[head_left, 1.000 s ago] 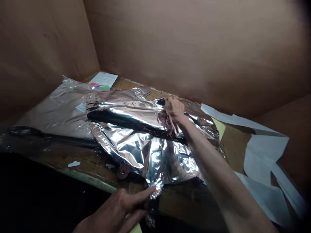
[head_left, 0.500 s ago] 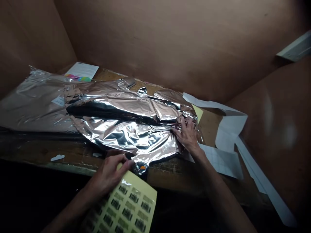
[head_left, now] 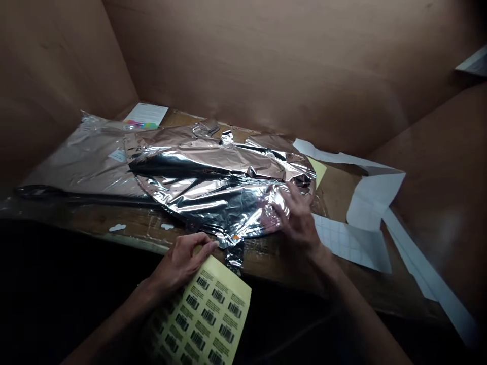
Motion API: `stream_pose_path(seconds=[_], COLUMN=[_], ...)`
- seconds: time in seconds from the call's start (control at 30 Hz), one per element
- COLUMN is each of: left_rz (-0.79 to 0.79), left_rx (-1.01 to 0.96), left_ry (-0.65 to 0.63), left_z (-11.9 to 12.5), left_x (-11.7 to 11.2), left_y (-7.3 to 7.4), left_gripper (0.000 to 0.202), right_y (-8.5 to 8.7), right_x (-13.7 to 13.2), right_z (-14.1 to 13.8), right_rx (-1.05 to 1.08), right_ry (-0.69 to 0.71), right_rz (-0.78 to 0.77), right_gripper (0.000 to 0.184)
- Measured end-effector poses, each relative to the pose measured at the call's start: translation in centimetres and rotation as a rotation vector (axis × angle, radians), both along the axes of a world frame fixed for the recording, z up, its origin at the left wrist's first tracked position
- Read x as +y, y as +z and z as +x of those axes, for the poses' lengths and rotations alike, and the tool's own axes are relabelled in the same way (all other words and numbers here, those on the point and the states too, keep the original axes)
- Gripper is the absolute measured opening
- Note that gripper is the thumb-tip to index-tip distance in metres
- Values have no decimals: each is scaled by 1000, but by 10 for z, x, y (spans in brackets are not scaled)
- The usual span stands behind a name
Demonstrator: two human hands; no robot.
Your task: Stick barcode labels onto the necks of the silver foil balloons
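Observation:
A crumpled silver foil bag lies across the wooden table top, with a small orange mark near its lower tip. My right hand rests on the foil's right side, fingers spread and holding nothing. My left hand grips the top edge of a yellowish sheet of barcode stickers, which hangs past the table's front edge. Its fingertips sit just short of the foil's lower tip. The lower part of the sheet fades into shadow.
A clear plastic bag lies left of the foil, with a dark strap along its front. A printed card sits behind it. White backing paper and a yellow slip lie to the right. Cardboard walls surround the table.
The sticker sheet has come into view in my left hand. My right hand has moved from the foil's far edge to its right side, and its fingers have lifted slightly since the last frame.

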State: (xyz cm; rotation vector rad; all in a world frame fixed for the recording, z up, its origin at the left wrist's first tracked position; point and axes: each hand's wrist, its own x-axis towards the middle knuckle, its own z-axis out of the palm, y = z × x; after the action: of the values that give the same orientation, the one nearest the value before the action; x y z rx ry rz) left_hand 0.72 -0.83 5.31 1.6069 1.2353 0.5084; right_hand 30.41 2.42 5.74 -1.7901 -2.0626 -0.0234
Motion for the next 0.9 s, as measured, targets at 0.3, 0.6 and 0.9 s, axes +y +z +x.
stream_pose_path(seconds=[0.3, 0.6, 0.9], left_rz=[45, 472, 837], left_rx=[-112, 47, 480], left_ry=[226, 184, -450], left_z=[-8, 79, 72], left_x=[-19, 1, 10], left_y=[11, 17, -2], left_gripper=[38, 43, 29], right_y=[-27, 2, -19], right_x=[-99, -156, -157], right_z=[-60, -49, 16], right_rx=[332, 1312, 1274], right_ry=[373, -323, -480], right_rz=[-193, -501, -534], right_gripper=[60, 62, 55])
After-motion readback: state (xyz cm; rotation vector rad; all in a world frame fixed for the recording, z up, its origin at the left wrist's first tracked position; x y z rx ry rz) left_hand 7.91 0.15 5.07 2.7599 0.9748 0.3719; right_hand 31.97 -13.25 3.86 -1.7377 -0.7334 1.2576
